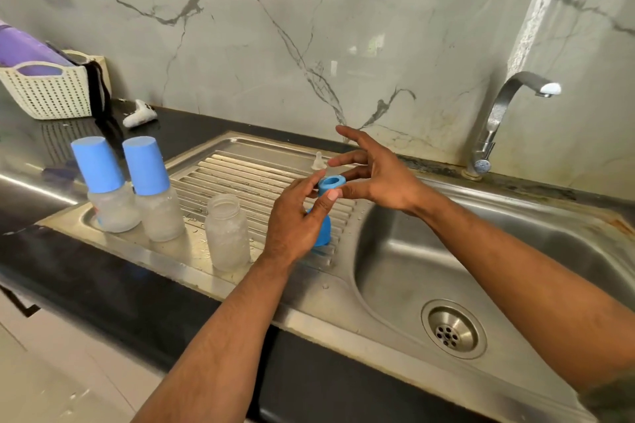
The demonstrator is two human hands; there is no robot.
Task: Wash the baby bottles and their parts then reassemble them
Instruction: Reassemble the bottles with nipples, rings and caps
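Note:
Two frosted baby bottles with blue caps stand at the left end of the steel drainboard. A third frosted bottle stands open beside them. My right hand pinches a blue screw ring between thumb and a finger, its other fingers spread. My left hand curls round a blue cap just below the ring, fingertips touching the ring. The hand hides most of the cap. A clear nipple sits at the drainboard's far edge.
The sink basin with its drain lies to the right, under a steel tap that is not running. A white basket and a white cloth sit on the black counter at the back left.

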